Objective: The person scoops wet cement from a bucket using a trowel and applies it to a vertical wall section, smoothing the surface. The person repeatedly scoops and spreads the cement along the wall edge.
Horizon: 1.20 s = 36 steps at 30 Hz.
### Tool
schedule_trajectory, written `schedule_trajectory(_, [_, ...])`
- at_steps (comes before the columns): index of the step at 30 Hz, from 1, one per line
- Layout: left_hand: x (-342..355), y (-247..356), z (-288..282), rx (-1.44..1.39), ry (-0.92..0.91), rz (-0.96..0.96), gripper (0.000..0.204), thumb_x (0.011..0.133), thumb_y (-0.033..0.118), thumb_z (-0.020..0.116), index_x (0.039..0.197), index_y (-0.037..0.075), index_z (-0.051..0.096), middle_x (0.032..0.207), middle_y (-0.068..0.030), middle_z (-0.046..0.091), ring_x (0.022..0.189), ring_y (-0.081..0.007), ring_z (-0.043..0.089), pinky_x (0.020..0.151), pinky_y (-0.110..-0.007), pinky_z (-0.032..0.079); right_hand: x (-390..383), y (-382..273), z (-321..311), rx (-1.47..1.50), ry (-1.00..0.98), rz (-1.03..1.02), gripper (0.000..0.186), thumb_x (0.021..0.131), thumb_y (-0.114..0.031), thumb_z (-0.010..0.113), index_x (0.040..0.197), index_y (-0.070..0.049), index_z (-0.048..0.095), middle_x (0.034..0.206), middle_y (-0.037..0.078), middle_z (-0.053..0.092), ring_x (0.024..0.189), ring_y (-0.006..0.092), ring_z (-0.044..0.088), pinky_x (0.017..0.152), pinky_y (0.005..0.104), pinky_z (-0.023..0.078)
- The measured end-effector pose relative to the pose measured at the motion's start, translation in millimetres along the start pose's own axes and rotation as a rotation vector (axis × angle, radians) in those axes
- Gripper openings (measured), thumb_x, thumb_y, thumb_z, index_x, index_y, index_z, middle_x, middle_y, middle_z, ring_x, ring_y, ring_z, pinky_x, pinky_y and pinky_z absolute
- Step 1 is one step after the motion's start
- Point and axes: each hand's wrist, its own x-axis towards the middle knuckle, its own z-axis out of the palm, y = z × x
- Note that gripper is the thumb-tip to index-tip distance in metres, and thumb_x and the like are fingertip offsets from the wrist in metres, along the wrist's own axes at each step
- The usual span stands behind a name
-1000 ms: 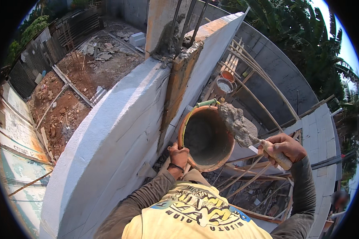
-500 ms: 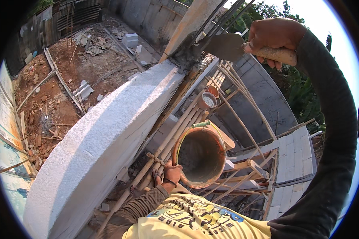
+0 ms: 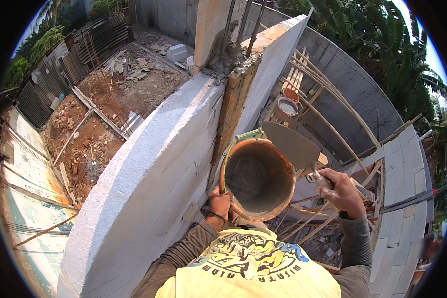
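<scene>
My left hand (image 3: 218, 206) grips the rim of an orange bucket (image 3: 289, 191) on its left side. Wet grey mortar (image 3: 248, 181) lies inside the bucket, and a green-sleeved handle (image 3: 250, 134) rests at its far rim. To the right, my right hand (image 3: 340, 192) is closed round the handle of a trowel (image 3: 294, 145). The broad trowel blade points up and left, over the bucket's far right edge. A white block wall (image 3: 129, 174) runs along my left side. At its far end, grey mortar (image 3: 217, 59) fills the space round upright steel bars (image 3: 228, 30) beside a wooden board.
Two smaller buckets, one holding grey stuff (image 3: 286, 107), stand on bamboo scaffolding beyond the orange bucket. Bamboo poles (image 3: 333, 119) slant across the right side. Below left is a yard of red soil and rubble (image 3: 79, 134). A stacked block wall (image 3: 400, 184) curves at far right.
My right hand has swung the trowel down from the mortar at the wall's end to beside the bucket. The view has shifted, and my left hand still grips the bucket rim.
</scene>
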Motion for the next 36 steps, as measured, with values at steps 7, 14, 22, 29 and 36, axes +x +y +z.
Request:
schedule_trajectory(7, [-8.6,24.9,-4.2,-0.080,0.068,-0.073,0.050,0.072,-0.007,0.055,0.120,0.008,0.056,0.075,-0.0018,0.059,0.051,-0.0110,0.053,0.042,-0.025,0.046,-14.3,55.6,107.5,-0.271,-0.063,0.109,0.038,0.070,-0.010,0.073,0.107,-0.010,0.067,0.098,0.013,0.066,0.095,0.0355,0.064,0.082,0.0455,0.051])
schedule_trajectory(14, [4.6,2.0,-17.9,-0.036,0.117,-0.038,0.046,0.070,-0.007,0.055,0.114,0.008,0.058,0.074,-0.0021,0.058,0.050,-0.0117,0.052,0.043,-0.026,0.045,40.4,-24.0,-31.4,-0.123,0.383,-0.131,0.037,0.072,0.001,0.072,0.108,-0.001,0.066,0.100,0.014,0.065,0.092,0.0341,0.066,0.081,0.0400,0.051])
schedule_trajectory(22, [-0.4,-5.6,4.5,-0.078,0.181,-0.014,0.042,0.071,-0.004,0.057,0.111,0.007,0.059,0.068,-0.0015,0.055,0.048,-0.0114,0.051,0.041,-0.025,0.044,158.6,-130.0,-82.6,-0.816,0.503,-0.292,0.029,0.082,0.001,0.061,0.111,0.006,0.062,0.106,0.022,0.064,0.091,0.0336,0.069,0.080,0.0398,0.056])
schedule_trajectory(29, [25.7,-37.2,5.6,-0.073,0.194,0.043,0.043,0.071,-0.003,0.056,0.112,0.008,0.060,0.072,-0.0007,0.056,0.048,-0.0107,0.050,0.042,-0.026,0.044,164.9,-121.6,-34.7,-1.065,0.425,-0.295,0.032,0.084,0.001,0.057,0.114,0.011,0.058,0.105,0.021,0.064,0.099,0.0320,0.068,0.078,0.0367,0.058])
schedule_trajectory(36, [29.7,-51.9,5.5,-0.109,0.241,0.089,0.046,0.070,-0.007,0.056,0.114,0.006,0.061,0.073,0.0004,0.055,0.050,-0.0106,0.049,0.041,-0.026,0.040,167.9,-158.7,-103.5,-1.118,0.398,-0.336,0.036,0.080,0.001,0.058,0.115,-0.002,0.065,0.105,0.013,0.067,0.098,0.0291,0.067,0.087,0.0413,0.053])
